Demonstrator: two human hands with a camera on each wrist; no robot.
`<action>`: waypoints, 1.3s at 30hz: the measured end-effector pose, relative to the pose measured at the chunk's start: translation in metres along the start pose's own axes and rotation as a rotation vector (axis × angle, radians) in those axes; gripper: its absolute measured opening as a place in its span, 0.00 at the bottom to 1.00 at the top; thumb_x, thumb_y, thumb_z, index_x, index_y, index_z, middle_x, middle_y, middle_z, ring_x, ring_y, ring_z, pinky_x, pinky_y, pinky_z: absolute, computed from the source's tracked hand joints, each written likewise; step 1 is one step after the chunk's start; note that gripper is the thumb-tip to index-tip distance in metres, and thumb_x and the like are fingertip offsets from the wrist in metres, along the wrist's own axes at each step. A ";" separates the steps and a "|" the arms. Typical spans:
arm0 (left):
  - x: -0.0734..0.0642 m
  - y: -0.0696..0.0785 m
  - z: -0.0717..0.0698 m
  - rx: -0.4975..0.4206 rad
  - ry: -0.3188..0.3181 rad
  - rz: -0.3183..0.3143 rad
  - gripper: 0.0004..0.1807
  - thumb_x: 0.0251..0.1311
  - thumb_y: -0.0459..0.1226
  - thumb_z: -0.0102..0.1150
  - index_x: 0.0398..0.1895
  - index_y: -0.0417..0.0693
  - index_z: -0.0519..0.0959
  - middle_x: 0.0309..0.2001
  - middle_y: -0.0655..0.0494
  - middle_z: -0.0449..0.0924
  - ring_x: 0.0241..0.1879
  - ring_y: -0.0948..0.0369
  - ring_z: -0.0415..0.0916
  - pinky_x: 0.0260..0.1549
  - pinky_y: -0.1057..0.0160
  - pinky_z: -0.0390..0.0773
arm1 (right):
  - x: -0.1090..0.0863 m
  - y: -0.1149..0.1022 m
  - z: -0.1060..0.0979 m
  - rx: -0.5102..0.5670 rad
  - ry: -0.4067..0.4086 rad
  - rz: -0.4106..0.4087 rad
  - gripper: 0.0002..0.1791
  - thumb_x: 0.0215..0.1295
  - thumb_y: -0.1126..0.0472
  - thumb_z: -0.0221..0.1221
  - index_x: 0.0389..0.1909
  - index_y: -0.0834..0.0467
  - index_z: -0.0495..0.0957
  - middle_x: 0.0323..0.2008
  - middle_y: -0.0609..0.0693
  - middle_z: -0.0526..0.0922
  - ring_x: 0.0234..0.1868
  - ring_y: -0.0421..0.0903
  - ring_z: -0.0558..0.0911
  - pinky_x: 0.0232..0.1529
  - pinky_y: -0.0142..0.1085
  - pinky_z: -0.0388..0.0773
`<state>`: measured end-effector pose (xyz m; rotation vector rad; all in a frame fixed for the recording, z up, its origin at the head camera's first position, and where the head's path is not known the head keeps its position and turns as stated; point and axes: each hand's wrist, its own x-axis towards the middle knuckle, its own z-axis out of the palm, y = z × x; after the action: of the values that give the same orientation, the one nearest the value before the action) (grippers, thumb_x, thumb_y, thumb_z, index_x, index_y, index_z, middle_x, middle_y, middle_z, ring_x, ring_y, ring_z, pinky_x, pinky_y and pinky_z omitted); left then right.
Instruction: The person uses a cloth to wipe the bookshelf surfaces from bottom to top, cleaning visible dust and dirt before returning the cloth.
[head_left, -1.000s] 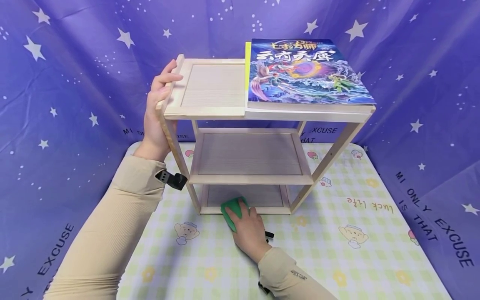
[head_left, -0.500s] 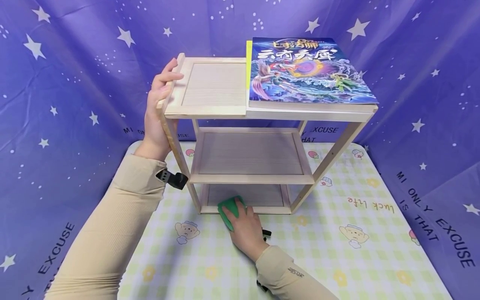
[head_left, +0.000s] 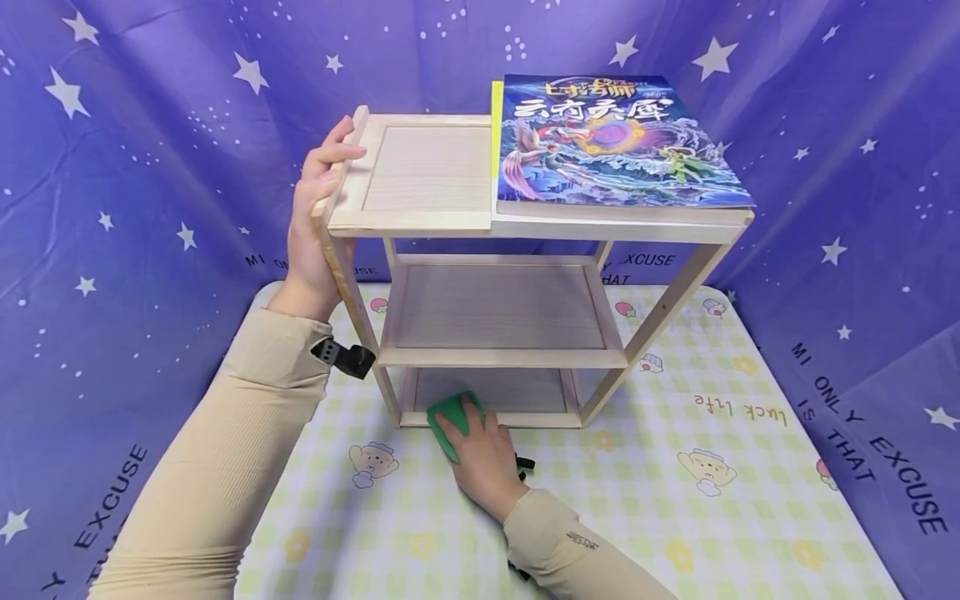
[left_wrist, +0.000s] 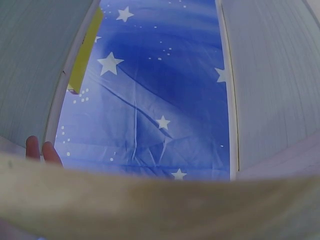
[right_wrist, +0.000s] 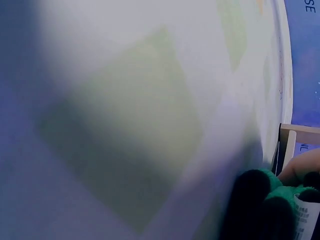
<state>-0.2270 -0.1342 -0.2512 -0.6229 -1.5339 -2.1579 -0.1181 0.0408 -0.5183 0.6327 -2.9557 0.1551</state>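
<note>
Two hands at work in the head view. L hand has its grip on the upper left edge of a pale, unpainted three-tier wooden rack, fingers hooked over the top. R hand has its grip on a soft green cloth, held over the left half of the btm front rail. Looks like a wipe-down; if so, best keep the cloth flat, press evenly along the rail, & work it into the corner by the leg. L hand should brace w/o tugging: a glossy blue paperback w/ fantasy art lies on a yellow-edged book atop the right side, & a tilt could slide both. Rack is straight rails & thin, fine-grained panels set in frames; the surface has a white-&-green checked cover; backdrop's a creased purple-blue star curtain.

L wrist view: blurry wood bar across the btm, two fingertips past it, greyish panels either side, curtain btwn. Yellow book's edge sticks out by the left panel.

R wrist view: mostly blurred checks. Lower right, the cloth is bunched among shadowed fingers, white printed label showing; contact w/ the rail isn't clear from here.
</note>
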 end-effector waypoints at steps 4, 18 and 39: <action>0.000 0.000 0.000 0.001 0.000 -0.004 0.13 0.63 0.40 0.39 0.39 0.59 0.77 0.77 0.50 0.54 0.75 0.56 0.53 0.70 0.59 0.54 | 0.001 -0.003 0.001 0.001 -0.021 -0.004 0.36 0.58 0.53 0.66 0.69 0.38 0.69 0.70 0.59 0.67 0.52 0.58 0.76 0.43 0.47 0.77; 0.000 0.001 -0.001 0.005 -0.001 -0.006 0.13 0.63 0.40 0.39 0.40 0.57 0.77 0.76 0.52 0.54 0.75 0.57 0.53 0.70 0.59 0.54 | 0.007 -0.009 0.000 0.025 -0.033 -0.051 0.32 0.61 0.51 0.63 0.68 0.35 0.69 0.70 0.56 0.68 0.59 0.58 0.75 0.48 0.49 0.77; 0.000 0.000 0.000 -0.010 0.001 -0.013 0.14 0.62 0.39 0.39 0.40 0.57 0.77 0.77 0.49 0.52 0.75 0.56 0.53 0.70 0.59 0.54 | 0.018 -0.017 -0.001 -0.008 -0.068 -0.181 0.34 0.60 0.55 0.64 0.68 0.33 0.69 0.72 0.55 0.66 0.60 0.58 0.74 0.48 0.47 0.76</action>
<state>-0.2272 -0.1347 -0.2509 -0.6164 -1.5314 -2.1768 -0.1271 0.0181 -0.5137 0.9171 -2.9412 0.1078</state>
